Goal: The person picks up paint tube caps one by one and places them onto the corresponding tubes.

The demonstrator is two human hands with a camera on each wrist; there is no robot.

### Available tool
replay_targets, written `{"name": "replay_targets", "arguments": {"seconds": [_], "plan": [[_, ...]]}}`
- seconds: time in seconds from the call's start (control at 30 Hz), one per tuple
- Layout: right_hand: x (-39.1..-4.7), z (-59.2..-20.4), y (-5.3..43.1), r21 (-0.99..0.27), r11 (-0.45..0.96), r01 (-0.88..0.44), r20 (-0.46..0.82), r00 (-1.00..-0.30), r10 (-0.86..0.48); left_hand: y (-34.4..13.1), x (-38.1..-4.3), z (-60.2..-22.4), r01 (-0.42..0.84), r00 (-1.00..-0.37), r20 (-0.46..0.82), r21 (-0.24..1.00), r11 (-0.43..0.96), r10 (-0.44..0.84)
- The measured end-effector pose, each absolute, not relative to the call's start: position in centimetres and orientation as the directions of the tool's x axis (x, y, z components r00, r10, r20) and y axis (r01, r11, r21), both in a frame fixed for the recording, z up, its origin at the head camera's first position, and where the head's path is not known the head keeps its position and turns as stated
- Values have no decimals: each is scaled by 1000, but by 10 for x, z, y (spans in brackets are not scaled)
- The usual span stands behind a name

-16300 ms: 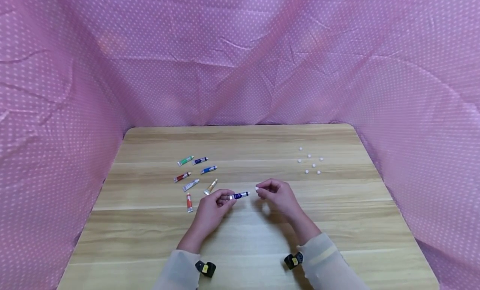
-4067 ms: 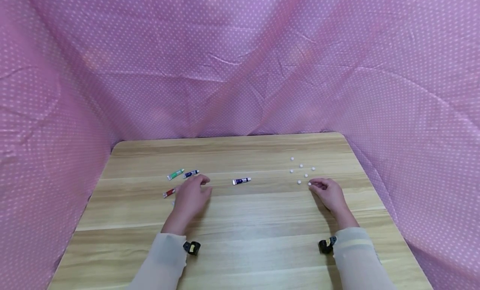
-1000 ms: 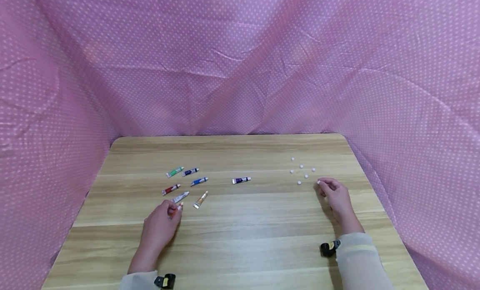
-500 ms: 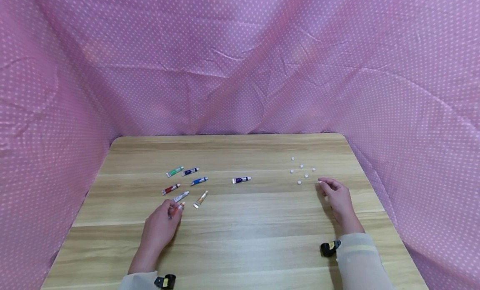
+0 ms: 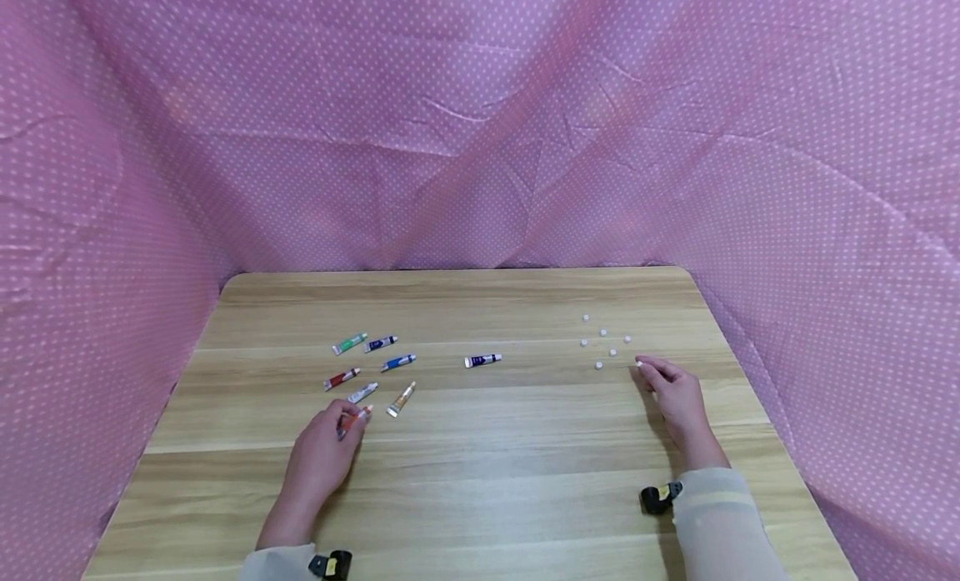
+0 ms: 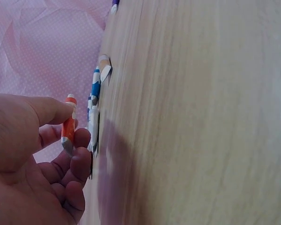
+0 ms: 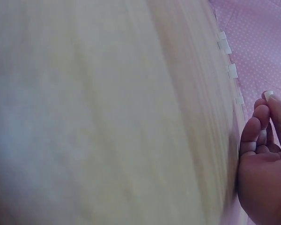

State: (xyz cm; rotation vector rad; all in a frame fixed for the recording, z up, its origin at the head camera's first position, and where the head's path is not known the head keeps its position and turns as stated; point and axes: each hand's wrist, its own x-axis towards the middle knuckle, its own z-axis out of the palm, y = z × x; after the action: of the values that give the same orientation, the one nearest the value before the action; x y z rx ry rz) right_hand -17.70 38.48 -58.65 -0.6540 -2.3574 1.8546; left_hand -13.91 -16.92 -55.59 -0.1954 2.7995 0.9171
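My left hand (image 5: pixel 322 449) pinches an orange paint tube (image 6: pixel 69 123) between thumb and fingers, just above the table at the left. In the left wrist view the tube's orange-banded neck points up and its flat crimped end down. At the right, the thumb and forefinger of my right hand (image 5: pixel 677 402) pinch a small white cap (image 7: pixel 269 95). A purple paint tube (image 5: pixel 482 361) lies alone mid-table. Beyond my left hand lie a silver-white tube (image 5: pixel 363 393), a gold tube (image 5: pixel 401 400), a red tube (image 5: pixel 342 379) and a blue tube (image 5: pixel 398 363).
Farther back on the left are a green tube (image 5: pixel 349 343) and a dark blue tube (image 5: pixel 381 344). Several loose white caps, one of them the front cap (image 5: pixel 598 365), are scattered left of my right hand. A pink dotted cloth (image 5: pixel 480 147) surrounds the wooden table (image 5: pixel 480 498).
The purple tube, in my left hand at first, now lies mid-table. Since then my left hand has picked up the orange tube and my right hand a cap. Over the last second both barely move.
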Motion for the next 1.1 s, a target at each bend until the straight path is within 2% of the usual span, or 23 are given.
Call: {"name": "replay_targets", "arguments": {"seconds": [0.33, 1.1], "plan": [[-178, -585, 380, -969, 112, 222, -167, -913, 372, -172, -141, -550, -193, -975, -205, 611, 768, -82], [-174, -577, 368, -957, 87, 276, -211, -871, 443, -179, -143, -539, -229, -972, -129, 683, 693, -194]]}}
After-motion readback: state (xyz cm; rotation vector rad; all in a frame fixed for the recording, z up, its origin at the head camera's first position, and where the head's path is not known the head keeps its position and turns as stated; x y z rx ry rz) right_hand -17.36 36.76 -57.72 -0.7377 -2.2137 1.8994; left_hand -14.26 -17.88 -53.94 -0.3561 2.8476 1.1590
